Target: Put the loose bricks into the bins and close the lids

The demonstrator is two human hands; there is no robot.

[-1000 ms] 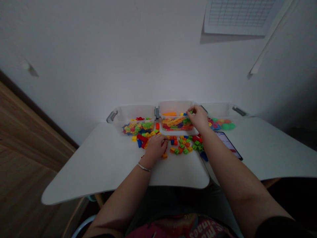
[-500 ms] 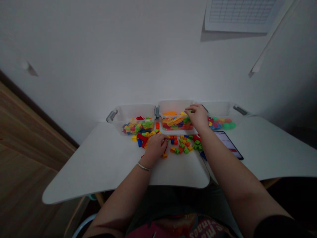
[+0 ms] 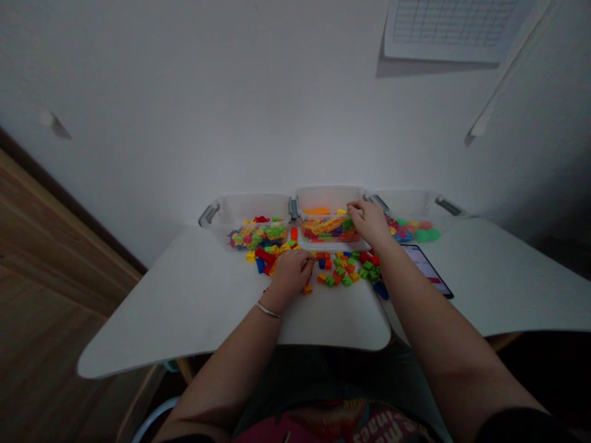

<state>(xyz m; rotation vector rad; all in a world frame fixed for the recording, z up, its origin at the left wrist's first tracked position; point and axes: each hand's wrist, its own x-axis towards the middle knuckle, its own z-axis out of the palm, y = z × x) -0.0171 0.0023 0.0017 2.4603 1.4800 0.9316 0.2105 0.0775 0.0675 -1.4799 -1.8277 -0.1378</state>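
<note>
My left hand (image 3: 290, 269) rests on the white table (image 3: 194, 295) among loose coloured blocks (image 3: 344, 269), fingers curled over small pieces I cannot name. A thin bracelet circles that wrist. My right hand (image 3: 369, 223) reaches over the right rim of the middle clear bin (image 3: 329, 198), which holds orange, yellow and green blocks. Its fingers are bent down into the bin's contents; whether they hold a block is hidden.
A left clear bin (image 3: 249, 209) holds mixed small pieces. A right clear bin (image 3: 415, 200) holds pink and green round pieces. A phone (image 3: 427, 271) lies on the table right of my right forearm. A wall stands close behind the bins.
My right hand has shifted slightly within the middle bin, dipping lower at its right rim. My left hand has stayed on the loose blocks.
</note>
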